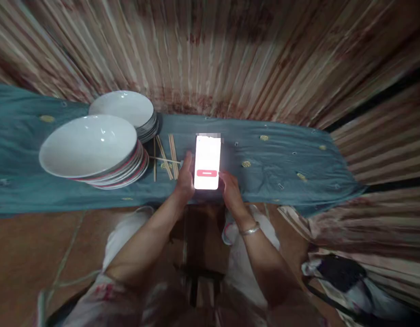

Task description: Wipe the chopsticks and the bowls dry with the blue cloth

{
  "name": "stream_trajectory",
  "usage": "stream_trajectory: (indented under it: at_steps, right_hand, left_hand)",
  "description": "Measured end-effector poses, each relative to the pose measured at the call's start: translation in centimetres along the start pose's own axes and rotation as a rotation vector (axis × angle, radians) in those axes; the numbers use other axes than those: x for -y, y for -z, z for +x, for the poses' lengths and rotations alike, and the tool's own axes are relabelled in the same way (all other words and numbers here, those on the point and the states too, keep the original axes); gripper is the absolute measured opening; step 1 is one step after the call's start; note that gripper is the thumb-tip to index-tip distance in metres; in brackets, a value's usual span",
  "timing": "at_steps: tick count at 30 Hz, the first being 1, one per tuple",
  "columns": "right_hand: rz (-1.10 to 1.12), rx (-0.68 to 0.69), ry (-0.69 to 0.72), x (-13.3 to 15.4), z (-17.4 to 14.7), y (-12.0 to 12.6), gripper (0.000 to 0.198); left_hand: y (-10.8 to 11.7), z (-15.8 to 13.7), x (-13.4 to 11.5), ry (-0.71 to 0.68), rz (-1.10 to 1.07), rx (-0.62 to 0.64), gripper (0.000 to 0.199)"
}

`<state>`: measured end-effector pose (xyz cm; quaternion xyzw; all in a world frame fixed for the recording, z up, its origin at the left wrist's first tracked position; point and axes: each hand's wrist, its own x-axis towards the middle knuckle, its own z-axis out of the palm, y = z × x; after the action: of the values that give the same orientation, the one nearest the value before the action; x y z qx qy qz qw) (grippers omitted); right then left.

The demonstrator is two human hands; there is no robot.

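Note:
A smartphone point(207, 156) with a bright white screen and a red button near its lower end is held upright above the front of the table. My left hand point(185, 178) grips the phone's left edge, thumb along the side. At the lower right edge, my right hand point(230, 186) closes on the phone too, its fingers partly hidden behind it. Several wooden chopsticks point(174, 156) lie on the cloth just left of the phone. Further left stands a stack of large white bowls point(90, 145) with red-lined rims, and behind it a stack of smaller white bowls point(124, 109).
A teal cloth point(284, 159) with yellow patterns covers the long narrow table. Pleated curtains point(213, 68) hang behind it and on the right. Dark and white cloth items point(342, 272) lie at the lower right. My legs are below the table's front edge.

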<state>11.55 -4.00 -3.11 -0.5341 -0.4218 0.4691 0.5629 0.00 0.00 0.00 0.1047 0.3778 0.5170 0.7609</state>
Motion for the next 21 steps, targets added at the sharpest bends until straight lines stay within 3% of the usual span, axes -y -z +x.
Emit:
stream_trajectory:
  at_steps: [21]
  right_hand:
    - [-0.061,-0.016,-0.05,0.06,-0.13,-0.09,0.03]
  left_hand:
    - [0.35,0.35,0.22,-0.03,0.004,0.048,0.049]
